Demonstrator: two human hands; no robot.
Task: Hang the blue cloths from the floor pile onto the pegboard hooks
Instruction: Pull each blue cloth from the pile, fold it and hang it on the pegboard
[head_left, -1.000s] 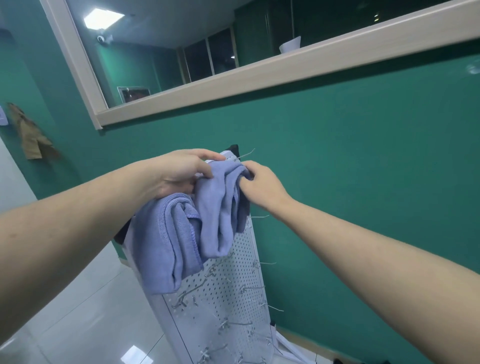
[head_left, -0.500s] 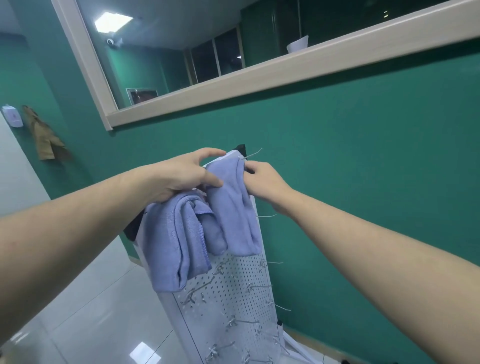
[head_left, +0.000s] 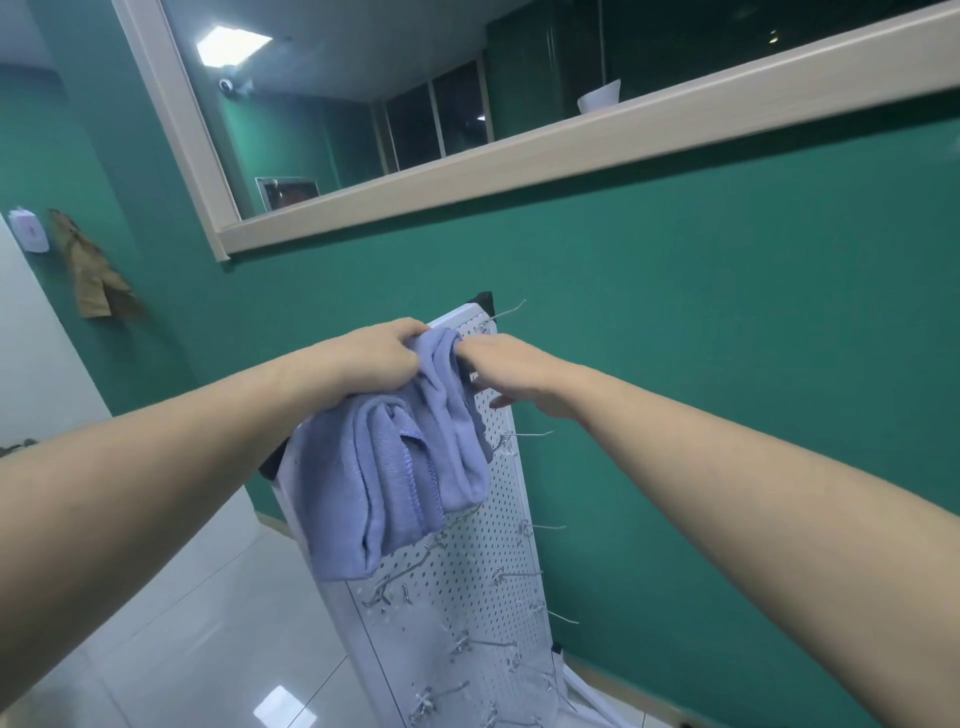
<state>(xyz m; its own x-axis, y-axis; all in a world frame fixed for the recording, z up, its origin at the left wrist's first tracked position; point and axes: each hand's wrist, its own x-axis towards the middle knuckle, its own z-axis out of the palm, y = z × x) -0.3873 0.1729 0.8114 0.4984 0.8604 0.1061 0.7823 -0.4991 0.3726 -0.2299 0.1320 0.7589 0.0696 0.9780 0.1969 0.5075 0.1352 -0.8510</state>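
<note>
The left hand (head_left: 374, 358) grips the bunched blue cloths (head_left: 400, 462) against the pegboard's (head_left: 467, 582) top edge. The right hand (head_left: 511, 371) pinches 1 cloth's upper fold near the top-right hook (head_left: 506, 312).

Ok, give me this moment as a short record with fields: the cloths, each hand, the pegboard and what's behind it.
cloths: blue cloths bunched at the top of the pegboard, draping down its face
left hand: left hand grips the cloths' upper edge
right hand: right hand pinches the cloths from the right side
pegboard: white pegboard, many bare metal hooks below the cloths
backdrop: green wall; window frame above
</note>
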